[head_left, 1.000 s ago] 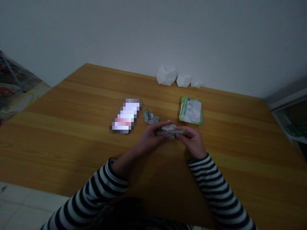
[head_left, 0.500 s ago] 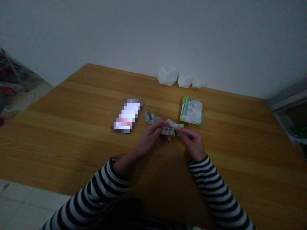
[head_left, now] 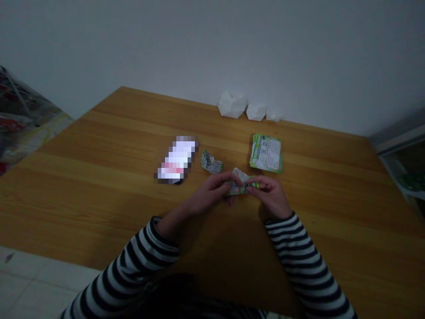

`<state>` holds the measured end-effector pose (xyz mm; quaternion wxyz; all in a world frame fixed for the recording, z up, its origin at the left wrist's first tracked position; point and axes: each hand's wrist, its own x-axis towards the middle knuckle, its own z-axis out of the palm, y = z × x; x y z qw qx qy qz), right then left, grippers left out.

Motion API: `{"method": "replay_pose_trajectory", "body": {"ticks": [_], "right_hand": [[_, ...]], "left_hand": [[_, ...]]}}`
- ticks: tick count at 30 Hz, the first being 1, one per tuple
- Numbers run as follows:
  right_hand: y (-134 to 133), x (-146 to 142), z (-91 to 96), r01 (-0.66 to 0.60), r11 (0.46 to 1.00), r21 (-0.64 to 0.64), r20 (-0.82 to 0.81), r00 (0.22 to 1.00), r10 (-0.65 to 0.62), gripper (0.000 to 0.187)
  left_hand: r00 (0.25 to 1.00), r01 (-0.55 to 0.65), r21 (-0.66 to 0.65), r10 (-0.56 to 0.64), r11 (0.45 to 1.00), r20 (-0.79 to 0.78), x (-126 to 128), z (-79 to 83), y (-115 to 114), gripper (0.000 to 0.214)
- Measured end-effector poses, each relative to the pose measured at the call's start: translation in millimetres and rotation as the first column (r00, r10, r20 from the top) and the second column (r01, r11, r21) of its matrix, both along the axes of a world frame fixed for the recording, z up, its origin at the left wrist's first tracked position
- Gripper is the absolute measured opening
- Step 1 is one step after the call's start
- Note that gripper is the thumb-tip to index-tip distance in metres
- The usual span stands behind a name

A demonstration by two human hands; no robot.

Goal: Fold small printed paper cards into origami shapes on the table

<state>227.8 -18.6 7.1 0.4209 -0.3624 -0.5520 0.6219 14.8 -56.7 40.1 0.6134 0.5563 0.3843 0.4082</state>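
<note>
Against a plain white wall [head_left: 212, 44], a wooden desk [head_left: 83, 186] takes up most of the view, with a tiled floor [head_left: 40, 279] showing past its near left corner and a plastic-wrapped bundle [head_left: 23, 119] just beyond its left edge. Three white paper lumps [head_left: 231, 105] sit in a row along the far edge, close to the wall and shrinking in size to the right. Nearer the middle of the desk lies a white and pink packet [head_left: 177, 159], too blurred to make out. To its right is a small folded paper scrap [head_left: 211, 162], then a stack of green-printed cards [head_left: 266, 153].

Striped sleeves [head_left: 305, 266] reach in from the near edge. The left grip [head_left: 212, 193] and the right grip [head_left: 270, 192] are both clenched on a folded strip of printed paper [head_left: 241, 182], pinching it between them. It is held above the middle of the desk, just in front of the stack and the scrap.
</note>
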Motion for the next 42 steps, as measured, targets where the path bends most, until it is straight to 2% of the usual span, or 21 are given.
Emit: {"method": "replay_pose_trajectory", "body": {"ticks": [3, 7, 11, 13, 19, 24, 26, 29, 32, 37, 42], "right_hand": [[0, -2, -1.4, 0.034, 0.999, 0.004, 0.011, 0.999, -0.034, 0.019], [-4, -7, 1.8, 0.081, 0.997, 0.004, 0.014, 0.997, -0.081, 0.028], [-7, -9, 5.6, 0.034, 0.999, -0.036, -0.007, 0.999, -0.034, 0.035], [-7, -9, 5.7, -0.008, 0.999, -0.045, -0.007, 1.0, 0.007, 0.033], [-3, -8, 3.5, -0.025, 0.999, -0.037, 0.017, 1.0, 0.026, 0.026], [-4, -8, 4.9, -0.084, 0.995, -0.053, -0.006, 0.996, 0.084, 0.04], [-5, -9, 4.8, -0.08, 0.996, -0.042, -0.011, 0.997, 0.079, 0.042], [-6, -11, 3.4, -0.022, 1.0, 0.0, 0.012, 1.0, 0.022, 0.031], [-7, -13, 1.7, 0.061, 0.998, 0.025, 0.039, 0.997, -0.062, 0.021], [-8, -14, -1.0, 0.119, 0.991, 0.069, 0.084, 0.989, -0.125, 0.02], [-5, -11, -0.9, 0.171, 0.979, 0.112, 0.103, 0.978, -0.183, 0.02]], "left_hand": [[0.983, -0.134, 0.107, 0.146, 0.985, -0.109, 4, -4.1, 4, 0.019], [0.97, -0.224, 0.045, 0.227, 0.974, -0.089, 6, -11.1, 8, 0.025], [0.985, -0.14, -0.009, 0.139, 0.99, -0.099, -3, -11.1, 11, 0.031], [0.985, -0.106, 0.008, 0.106, 0.994, -0.133, -8, -10.3, 12, 0.03], [0.985, -0.027, 0.075, 0.039, 0.997, -0.166, -12, -12.0, 14, 0.031], [0.992, 0.005, 0.065, 0.003, 0.998, -0.127, -14, -11.6, 13, 0.031], [0.992, 0.014, 0.061, -0.006, 0.998, -0.123, -14, -10.2, 13, 0.031], [0.993, 0.019, 0.066, -0.011, 0.998, -0.119, -12, -8.0, 13, 0.034], [0.987, -0.076, 0.042, 0.081, 0.996, -0.142, -9, -7.1, 13, 0.031], [0.938, -0.287, -0.033, 0.274, 0.957, -0.211, -8, -9.1, 14, 0.034], [0.965, -0.26, -0.119, 0.253, 0.958, -0.068, -14, -11.8, 15, 0.031]]}}
